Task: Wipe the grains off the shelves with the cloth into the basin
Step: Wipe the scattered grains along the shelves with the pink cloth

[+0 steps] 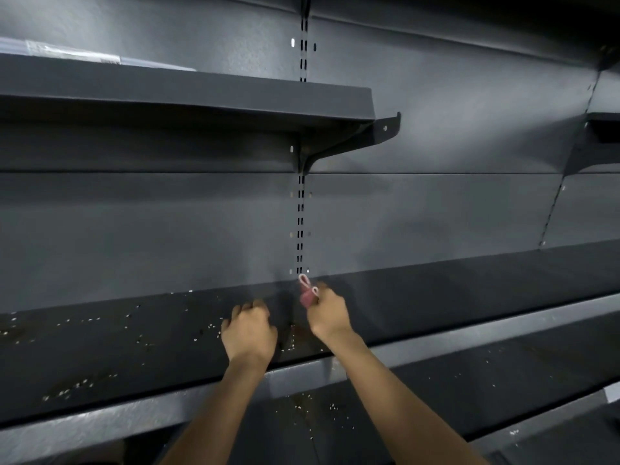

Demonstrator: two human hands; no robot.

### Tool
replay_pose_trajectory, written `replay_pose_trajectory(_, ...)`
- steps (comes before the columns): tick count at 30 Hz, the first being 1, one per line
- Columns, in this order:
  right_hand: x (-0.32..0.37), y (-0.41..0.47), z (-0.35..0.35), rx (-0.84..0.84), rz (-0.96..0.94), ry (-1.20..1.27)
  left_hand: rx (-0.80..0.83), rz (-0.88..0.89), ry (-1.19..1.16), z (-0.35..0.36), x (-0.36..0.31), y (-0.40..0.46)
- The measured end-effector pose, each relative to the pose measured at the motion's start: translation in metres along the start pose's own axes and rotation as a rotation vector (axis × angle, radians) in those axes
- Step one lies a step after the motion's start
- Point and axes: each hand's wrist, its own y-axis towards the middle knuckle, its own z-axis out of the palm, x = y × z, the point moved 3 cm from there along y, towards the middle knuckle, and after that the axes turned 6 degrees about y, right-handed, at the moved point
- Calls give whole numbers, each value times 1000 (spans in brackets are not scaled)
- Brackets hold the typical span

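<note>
Pale grains (84, 320) lie scattered over the left part of a dark metal shelf (134, 357). More grains (315, 406) sit on the lower shelf (436, 391) beneath. My right hand (327, 315) is closed around a small pink cloth (307, 295) with a white loop, near the back of the shelf by the slotted upright. My left hand (248, 332) rests on the shelf just left of it, fingers curled under; whether it holds anything is hidden. No basin is in view.
A higher dark shelf (188, 95) on a bracket juts out at the upper left, with a clear plastic item (73, 53) on top. The slotted upright (301, 226) runs down the back panel. Another shelf edge (604, 125) shows at the far right.
</note>
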Motion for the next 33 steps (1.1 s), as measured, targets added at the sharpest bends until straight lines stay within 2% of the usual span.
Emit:
replay_pose_trajectory(2,-10,-4,-7,-61,36,-153,-5,1,-2,0,0,0)
replay_pose_trajectory(6,-8,-22,15,8,27,-300,-7,-8,3,1,-1,1)
replay_pose_trajectory(8,4,-28,20,28,0,-222,7,-32,-1,0,0,1)
replay_pose_trajectory(10,10,-27,15,54,-4,-26,7,-62,-22,-1,2,1)
replay_pose_trajectory(12,11,-25,3,22,-6,64,5,-80,-35,-2,2,1)
replay_pose_trajectory(15,2,-25,-10,-40,16,-169,7,-68,-31,-3,2,0)
replay_pose_trajectory(19,0,-38,10,6,9,-370,5,-62,-38,-4,1,-2)
replay_pose_trajectory(24,4,-42,15,1,-30,-312,2,-149,-144,-6,6,-1)
replay_pose_trajectory(28,15,-53,24,48,-108,-329,-10,-137,-136,-6,4,0)
replay_pose_trajectory(31,28,-58,36,81,-91,-121,-11,-152,-131,-8,5,-1)
replay_pose_trajectory(33,29,-54,30,30,-85,-18,-24,-153,-124,-10,7,-2)
